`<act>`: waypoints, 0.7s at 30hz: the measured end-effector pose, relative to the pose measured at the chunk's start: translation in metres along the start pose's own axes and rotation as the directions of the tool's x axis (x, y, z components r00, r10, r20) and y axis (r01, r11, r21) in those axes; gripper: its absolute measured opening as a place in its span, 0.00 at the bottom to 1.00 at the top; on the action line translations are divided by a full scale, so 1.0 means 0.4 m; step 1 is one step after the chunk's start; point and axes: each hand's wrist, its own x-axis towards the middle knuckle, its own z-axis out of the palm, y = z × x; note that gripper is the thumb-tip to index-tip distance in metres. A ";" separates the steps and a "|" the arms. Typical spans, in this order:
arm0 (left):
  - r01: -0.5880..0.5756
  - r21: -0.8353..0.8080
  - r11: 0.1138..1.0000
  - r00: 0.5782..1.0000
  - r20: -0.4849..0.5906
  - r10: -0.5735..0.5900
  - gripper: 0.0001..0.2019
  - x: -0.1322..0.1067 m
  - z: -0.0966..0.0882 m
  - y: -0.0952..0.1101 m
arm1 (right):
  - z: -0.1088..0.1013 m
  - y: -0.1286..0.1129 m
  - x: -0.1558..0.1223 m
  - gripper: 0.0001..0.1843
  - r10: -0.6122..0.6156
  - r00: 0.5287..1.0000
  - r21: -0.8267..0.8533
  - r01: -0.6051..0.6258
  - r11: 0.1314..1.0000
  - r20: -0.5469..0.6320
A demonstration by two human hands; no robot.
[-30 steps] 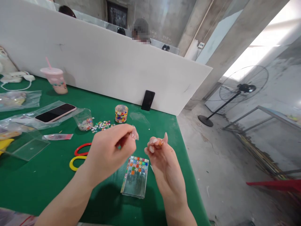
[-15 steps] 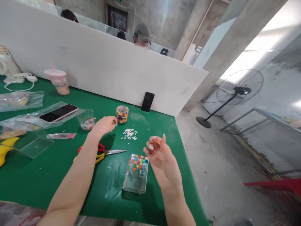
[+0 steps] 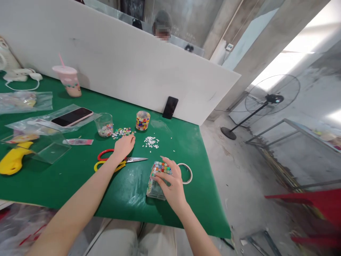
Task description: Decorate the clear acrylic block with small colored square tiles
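My right hand (image 3: 172,183) is over a clear rectangular box (image 3: 154,192) partly covered with rows of colored mosaic tiles. Its thumb and a finger pinch together at the box's left edge, where a small greenish tile (image 3: 152,175) shows at the fingertips. Tiles cover the upper part of the box; the lower part is bare. My left hand (image 3: 124,146) rests with curled fingers at the near right edge of a pile of colored tiles (image 3: 123,132). Whatever those fingertips hold, if anything, is hidden. Beneath the left wrist lie scissors (image 3: 135,159) with red and yellow handles.
White chips (image 3: 151,142) lie near a tile-covered round jar (image 3: 143,121). A roll of tape (image 3: 189,174) is right of the box. Leftward are a plastic cup of tiles (image 3: 104,125), a phone (image 3: 71,117) and a pink drink cup (image 3: 69,81). A white partition (image 3: 119,71) backs the table.
My right hand has moved left and down from beside the box onto it, uncovering the tape roll. My left hand has come nearer, uncovering the colored tile pile. The view has shifted slightly.
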 end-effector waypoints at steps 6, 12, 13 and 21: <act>0.015 -0.015 1.000 1.000 0.010 -0.015 0.15 0.003 0.007 0.001 | 0.026 0.029 -0.017 0.06 -0.004 0.999 -0.131 -0.001 0.991 -0.035; 0.015 -0.071 0.997 1.000 -0.001 -0.015 0.15 0.001 -0.007 -0.002 | 0.029 0.028 -0.015 0.05 -0.004 1.000 -0.155 0.000 0.988 -0.028; 0.004 -0.090 0.996 1.000 -0.005 -0.005 0.14 0.000 -0.010 0.001 | 0.027 0.029 -0.015 0.05 -0.004 1.000 -0.153 0.000 0.988 -0.025; -0.227 -0.372 0.900 0.974 -0.099 0.204 0.15 -0.080 -0.014 0.051 | -0.006 0.044 -0.017 0.14 -0.002 0.999 -0.057 0.004 0.998 0.046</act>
